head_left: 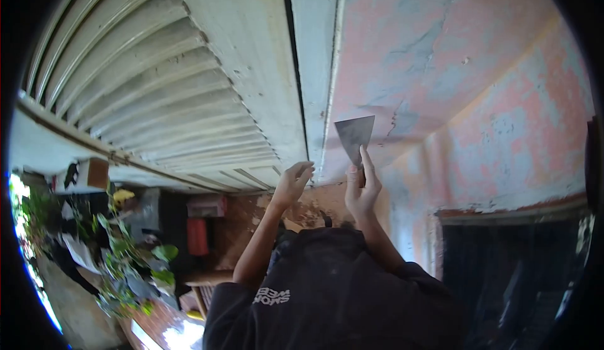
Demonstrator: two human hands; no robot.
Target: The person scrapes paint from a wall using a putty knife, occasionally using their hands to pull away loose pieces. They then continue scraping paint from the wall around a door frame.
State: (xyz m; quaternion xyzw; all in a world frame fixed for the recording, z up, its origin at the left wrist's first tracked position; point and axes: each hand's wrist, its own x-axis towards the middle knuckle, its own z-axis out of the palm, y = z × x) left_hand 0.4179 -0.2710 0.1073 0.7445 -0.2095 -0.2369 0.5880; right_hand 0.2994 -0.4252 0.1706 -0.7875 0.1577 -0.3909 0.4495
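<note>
Background at far left: box (96, 174) with dark marking, above leafy green plants (116, 255). Next, pale louvred panel (170, 79), slats curved by the lens; below it, red object (197, 237), identity unclear. Left hand (294, 183): raised before the panel's lower edge, fingers loosely bent, slightly spread, apart from the tool. Dark shirt (352, 287) with white lettering at bottom centre. Right hand (363, 189): pinches scraper (356, 136) by its base between thumb and fingers, index finger extended along the blade. Wide edge upward, in front of patchy pink-and-blue wall (402, 23); contact with it: cannot tell. Far right, dark opening (509, 281).
</note>
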